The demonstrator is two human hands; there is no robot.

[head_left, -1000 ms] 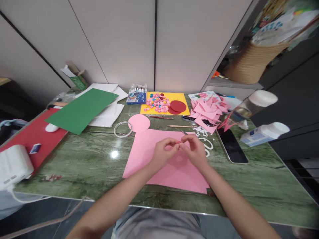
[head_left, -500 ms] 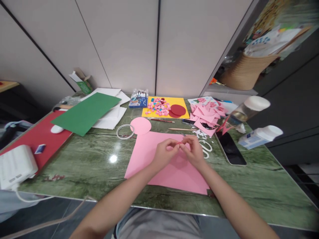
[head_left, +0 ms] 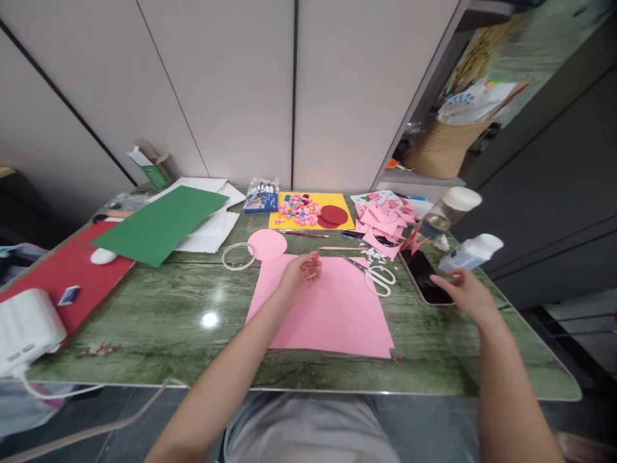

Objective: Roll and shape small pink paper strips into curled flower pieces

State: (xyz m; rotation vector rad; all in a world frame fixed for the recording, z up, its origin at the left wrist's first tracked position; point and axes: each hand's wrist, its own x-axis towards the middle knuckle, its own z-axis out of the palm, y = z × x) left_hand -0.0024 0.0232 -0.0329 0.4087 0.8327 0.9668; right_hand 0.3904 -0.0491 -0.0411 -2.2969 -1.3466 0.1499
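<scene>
My left hand [head_left: 301, 273] rests over the top of a large pink paper sheet [head_left: 328, 312], fingers curled around a small pink piece that shows at the fingertips. My right hand [head_left: 460, 290] is out to the right, fingers spread and holding nothing, hovering at the right edge of a black phone [head_left: 424, 278] and just below a lying white bottle [head_left: 470, 252]. White-handled scissors [head_left: 378, 276] lie between the two hands on the sheet's upper right corner.
On the green marble table [head_left: 159, 321] are a pink paper circle [head_left: 267, 244], a tape ring [head_left: 238, 255], a yellow sheet with pom-poms [head_left: 299, 209], red discs [head_left: 332, 215], pink scraps [head_left: 385, 222], a white-lidded jar [head_left: 448, 209], green paper [head_left: 159, 222], red paper [head_left: 62, 270] and a white device [head_left: 26, 328].
My hands were pinched together over the pink sheet; now the right hand has let go and moved right toward the phone and bottle. The left hand keeps the small pink piece.
</scene>
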